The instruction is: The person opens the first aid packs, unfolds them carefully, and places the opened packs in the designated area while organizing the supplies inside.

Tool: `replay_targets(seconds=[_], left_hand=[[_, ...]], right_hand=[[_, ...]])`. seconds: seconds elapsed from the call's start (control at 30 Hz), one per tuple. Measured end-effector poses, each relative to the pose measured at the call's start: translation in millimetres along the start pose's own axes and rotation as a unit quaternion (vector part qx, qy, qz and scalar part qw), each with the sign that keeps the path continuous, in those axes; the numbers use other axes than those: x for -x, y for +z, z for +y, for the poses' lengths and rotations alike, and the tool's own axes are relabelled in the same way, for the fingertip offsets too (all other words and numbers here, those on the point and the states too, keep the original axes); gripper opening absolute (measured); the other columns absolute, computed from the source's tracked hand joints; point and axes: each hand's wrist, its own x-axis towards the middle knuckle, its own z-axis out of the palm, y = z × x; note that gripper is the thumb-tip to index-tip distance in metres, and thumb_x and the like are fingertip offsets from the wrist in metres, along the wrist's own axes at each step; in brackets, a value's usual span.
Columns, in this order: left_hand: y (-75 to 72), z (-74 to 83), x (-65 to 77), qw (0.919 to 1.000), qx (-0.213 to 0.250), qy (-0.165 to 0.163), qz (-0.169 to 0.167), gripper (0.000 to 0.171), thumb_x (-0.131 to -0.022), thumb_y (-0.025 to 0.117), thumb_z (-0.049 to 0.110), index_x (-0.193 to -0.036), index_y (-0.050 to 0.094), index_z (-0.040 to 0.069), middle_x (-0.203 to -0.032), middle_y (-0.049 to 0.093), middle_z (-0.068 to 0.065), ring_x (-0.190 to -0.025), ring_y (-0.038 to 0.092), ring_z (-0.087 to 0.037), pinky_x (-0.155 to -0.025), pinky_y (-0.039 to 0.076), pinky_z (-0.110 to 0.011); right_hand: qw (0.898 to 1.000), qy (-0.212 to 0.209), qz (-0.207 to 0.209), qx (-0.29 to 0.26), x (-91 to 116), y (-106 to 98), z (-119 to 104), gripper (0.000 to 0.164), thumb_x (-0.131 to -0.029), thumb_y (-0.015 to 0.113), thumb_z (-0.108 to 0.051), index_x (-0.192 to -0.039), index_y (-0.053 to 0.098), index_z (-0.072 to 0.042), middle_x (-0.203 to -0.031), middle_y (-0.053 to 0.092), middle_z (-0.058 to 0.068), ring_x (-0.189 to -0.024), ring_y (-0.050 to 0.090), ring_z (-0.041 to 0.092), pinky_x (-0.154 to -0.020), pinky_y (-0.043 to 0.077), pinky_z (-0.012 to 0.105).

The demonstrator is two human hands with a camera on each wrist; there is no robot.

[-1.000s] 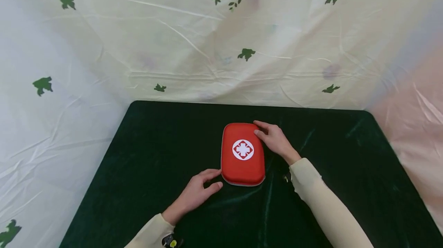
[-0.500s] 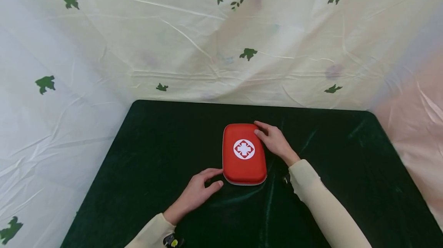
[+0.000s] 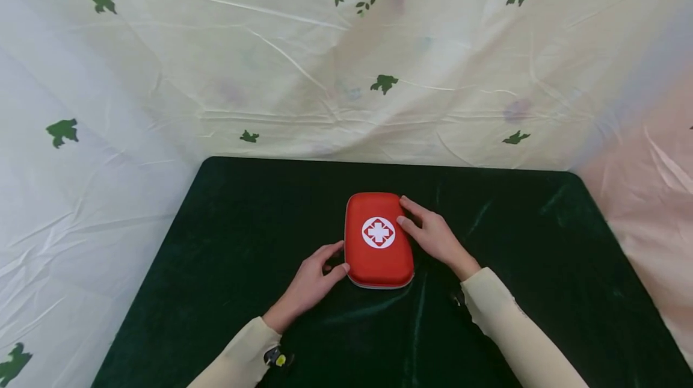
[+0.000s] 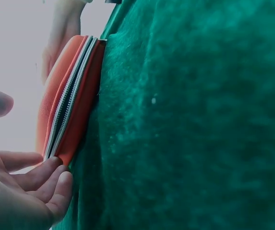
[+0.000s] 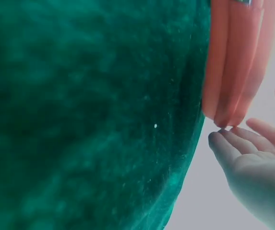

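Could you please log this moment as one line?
red case: on green cloth; left hand: at left side; right hand: at upper right side

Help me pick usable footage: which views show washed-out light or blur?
Head view: red case clear, faint sheen on the green cloth; left wrist: backdrop washed out, zipper fairly clear, cloth largely blurred; right wrist: backdrop washed out too, cloth soft.
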Motion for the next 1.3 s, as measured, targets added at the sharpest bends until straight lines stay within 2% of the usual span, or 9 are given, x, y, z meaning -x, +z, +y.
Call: replay_targets(seconds=[0.3,0.6,0.83,1.07,1.3], left_hand=[[1.3,2.5,-13.9,0.9998,-0.010,-0.008,0.015,0.062,-0.094,0.058,0.044,-0.146,0.044,0.013,-0.141,0.048,-0.002,-0.119,0.051,-0.019,-0.092,0.048,-0.040],[4.0,2.6,-16.4,0.9997,-0.020,-0.003,0.015,0.062,-0.094,0.057,0.045,-0.146,0.044,0.014,-0.142,0.045,-0.001,-0.118,0.050,-0.018,-0.093,0.047,-0.038],[5.7,9.5,-16.6,0.9993,-0.003,-0.005,0.038,0.061,-0.093,0.058,0.046,-0.147,0.043,0.019,-0.150,0.034,0.003,-0.131,0.038,-0.020,-0.103,0.039,-0.048],[6.3,21.2,-13.2,0.9974,0.044,0.029,0.049,0.056,-0.094,0.057,0.045,-0.146,0.043,0.028,-0.151,0.030,0.011,-0.135,0.033,-0.017,-0.107,0.033,-0.050],[9.1,31.5,-14.0,0.9935,0.067,0.078,0.050,0.054,-0.097,0.052,0.044,-0.147,0.043,0.027,-0.154,0.027,0.011,-0.142,0.020,-0.015,-0.109,0.028,-0.054]], right_hand=[[1.000,-0.012,0.000,0.029,25.5,5.7,1.4,0.068,-0.097,0.053,-0.047,-0.152,0.032,-0.013,-0.157,0.028,0.004,-0.140,0.032,0.026,-0.107,0.033,0.053],[0.999,-0.008,-0.023,0.037,37.3,12.3,-2.7,0.071,-0.097,0.053,-0.048,-0.153,0.029,-0.013,-0.158,0.025,0.003,-0.140,0.031,0.023,-0.109,0.031,0.049],[0.999,-0.007,-0.024,0.033,38.6,8.1,-3.2,0.071,-0.096,0.054,-0.048,-0.152,0.030,-0.012,-0.157,0.027,0.002,-0.139,0.033,0.023,-0.108,0.032,0.050],[1.000,0.000,-0.021,0.023,41.7,3.6,-0.4,0.071,-0.095,0.053,-0.052,-0.152,0.033,-0.014,-0.155,0.031,0.003,-0.138,0.036,0.026,-0.106,0.034,0.052],[1.000,-0.003,-0.013,0.007,51.5,0.5,-3.8,0.067,-0.095,0.053,-0.052,-0.150,0.038,-0.017,-0.153,0.036,-0.001,-0.135,0.040,0.025,-0.105,0.036,0.053]])
